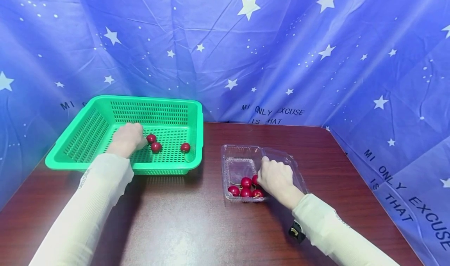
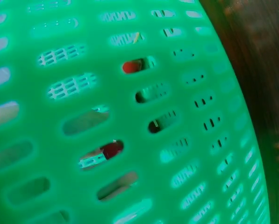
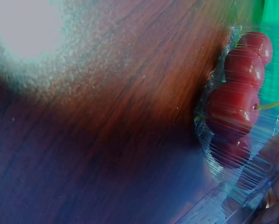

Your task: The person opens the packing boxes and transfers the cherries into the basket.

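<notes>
Sitting far left on the brown wood-grain desk (image 1: 168, 211): rectangular green plastic slotted basket (image 1: 154, 166). Inside, three round, glossy red cherries (image 1: 156, 147) visible, two together mid-floor, one off right. Left hand (image 1: 127, 138) over the near rim, inside, left of the pair; fingertips hidden, grip cannot be told. To the right: clear rectangular plastic box (image 1: 224, 164), lid folded out rightward. At least five red stemmed cherries (image 1: 246, 182) bunched at its near end. Right hand (image 1: 277, 177) at its right side, fingers bent, hold unclear.
</notes>
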Action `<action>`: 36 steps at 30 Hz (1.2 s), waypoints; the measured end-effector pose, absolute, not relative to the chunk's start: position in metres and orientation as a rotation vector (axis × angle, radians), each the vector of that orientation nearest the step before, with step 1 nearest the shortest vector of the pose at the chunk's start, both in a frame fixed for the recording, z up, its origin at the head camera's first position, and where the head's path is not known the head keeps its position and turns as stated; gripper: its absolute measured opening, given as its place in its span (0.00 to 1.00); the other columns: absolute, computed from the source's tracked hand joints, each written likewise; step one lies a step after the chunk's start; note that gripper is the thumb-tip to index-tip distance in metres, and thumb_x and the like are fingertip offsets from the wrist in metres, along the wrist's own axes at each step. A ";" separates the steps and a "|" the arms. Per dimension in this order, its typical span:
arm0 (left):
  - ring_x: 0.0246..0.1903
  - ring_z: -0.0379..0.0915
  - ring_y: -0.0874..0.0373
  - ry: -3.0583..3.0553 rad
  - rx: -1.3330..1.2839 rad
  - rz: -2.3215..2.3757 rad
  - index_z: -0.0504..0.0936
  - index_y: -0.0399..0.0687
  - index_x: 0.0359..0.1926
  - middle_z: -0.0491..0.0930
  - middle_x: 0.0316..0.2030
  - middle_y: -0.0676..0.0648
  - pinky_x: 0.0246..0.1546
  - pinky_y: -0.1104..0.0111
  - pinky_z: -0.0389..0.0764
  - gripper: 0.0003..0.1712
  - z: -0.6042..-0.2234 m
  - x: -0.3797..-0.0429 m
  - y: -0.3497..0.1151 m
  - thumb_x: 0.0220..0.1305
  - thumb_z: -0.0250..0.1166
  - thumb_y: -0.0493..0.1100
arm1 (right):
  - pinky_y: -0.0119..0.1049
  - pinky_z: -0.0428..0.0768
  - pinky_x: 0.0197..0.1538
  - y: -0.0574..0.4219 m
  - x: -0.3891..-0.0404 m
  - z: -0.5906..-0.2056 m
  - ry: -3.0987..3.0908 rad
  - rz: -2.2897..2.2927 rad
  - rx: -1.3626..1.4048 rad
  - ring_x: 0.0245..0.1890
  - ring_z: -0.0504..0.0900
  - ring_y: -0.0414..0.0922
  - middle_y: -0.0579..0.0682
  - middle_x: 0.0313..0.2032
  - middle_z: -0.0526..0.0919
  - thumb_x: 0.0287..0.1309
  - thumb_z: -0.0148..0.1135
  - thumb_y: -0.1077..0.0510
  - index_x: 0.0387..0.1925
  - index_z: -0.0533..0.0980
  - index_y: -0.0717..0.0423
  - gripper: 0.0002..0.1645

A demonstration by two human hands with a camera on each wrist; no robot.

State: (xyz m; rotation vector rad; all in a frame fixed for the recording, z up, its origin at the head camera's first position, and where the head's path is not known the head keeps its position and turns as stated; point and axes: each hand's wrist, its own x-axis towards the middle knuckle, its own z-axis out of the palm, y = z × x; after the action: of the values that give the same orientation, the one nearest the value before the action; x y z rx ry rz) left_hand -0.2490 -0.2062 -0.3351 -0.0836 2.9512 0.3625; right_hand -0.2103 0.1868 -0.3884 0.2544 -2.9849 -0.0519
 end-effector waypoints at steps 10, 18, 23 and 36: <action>0.28 0.69 0.42 2.933 -0.095 0.372 0.75 0.30 0.35 0.76 0.33 0.31 0.26 0.54 0.76 0.09 -0.338 -0.251 -0.205 0.59 0.57 0.35 | 0.55 0.76 0.18 0.187 -0.210 -0.389 -2.974 -0.050 0.260 0.22 0.81 0.64 0.65 0.23 0.84 0.51 0.55 0.57 0.23 0.69 0.61 0.10; 0.28 0.69 0.42 2.916 -0.113 0.361 0.74 0.30 0.36 0.76 0.33 0.30 0.26 0.54 0.76 0.09 -0.337 -0.250 -0.203 0.60 0.56 0.35 | 0.55 0.76 0.19 0.187 -0.211 -0.389 -2.984 -0.048 0.250 0.22 0.82 0.64 0.65 0.23 0.84 0.51 0.55 0.57 0.24 0.70 0.61 0.10; 0.28 0.70 0.42 2.921 -0.124 0.354 0.76 0.31 0.34 0.77 0.34 0.30 0.25 0.53 0.77 0.08 -0.338 -0.249 -0.203 0.60 0.56 0.35 | 0.56 0.76 0.19 0.187 -0.211 -0.389 -2.977 -0.046 0.258 0.22 0.82 0.64 0.65 0.23 0.84 0.51 0.54 0.57 0.24 0.70 0.62 0.10; 0.26 0.69 0.44 2.925 -0.103 0.388 0.76 0.31 0.33 0.77 0.32 0.32 0.23 0.58 0.73 0.07 -0.336 -0.249 -0.205 0.59 0.57 0.35 | 0.56 0.76 0.19 0.187 -0.210 -0.389 -2.982 -0.042 0.256 0.23 0.82 0.65 0.65 0.23 0.84 0.51 0.54 0.57 0.24 0.70 0.62 0.10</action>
State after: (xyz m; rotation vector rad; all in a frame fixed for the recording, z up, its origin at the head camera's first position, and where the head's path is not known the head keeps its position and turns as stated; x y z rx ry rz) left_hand -0.2488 -0.2053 -0.3361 -0.1027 2.9249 0.3882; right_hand -0.2105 0.1871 -0.3890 0.2562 -2.9815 -0.0420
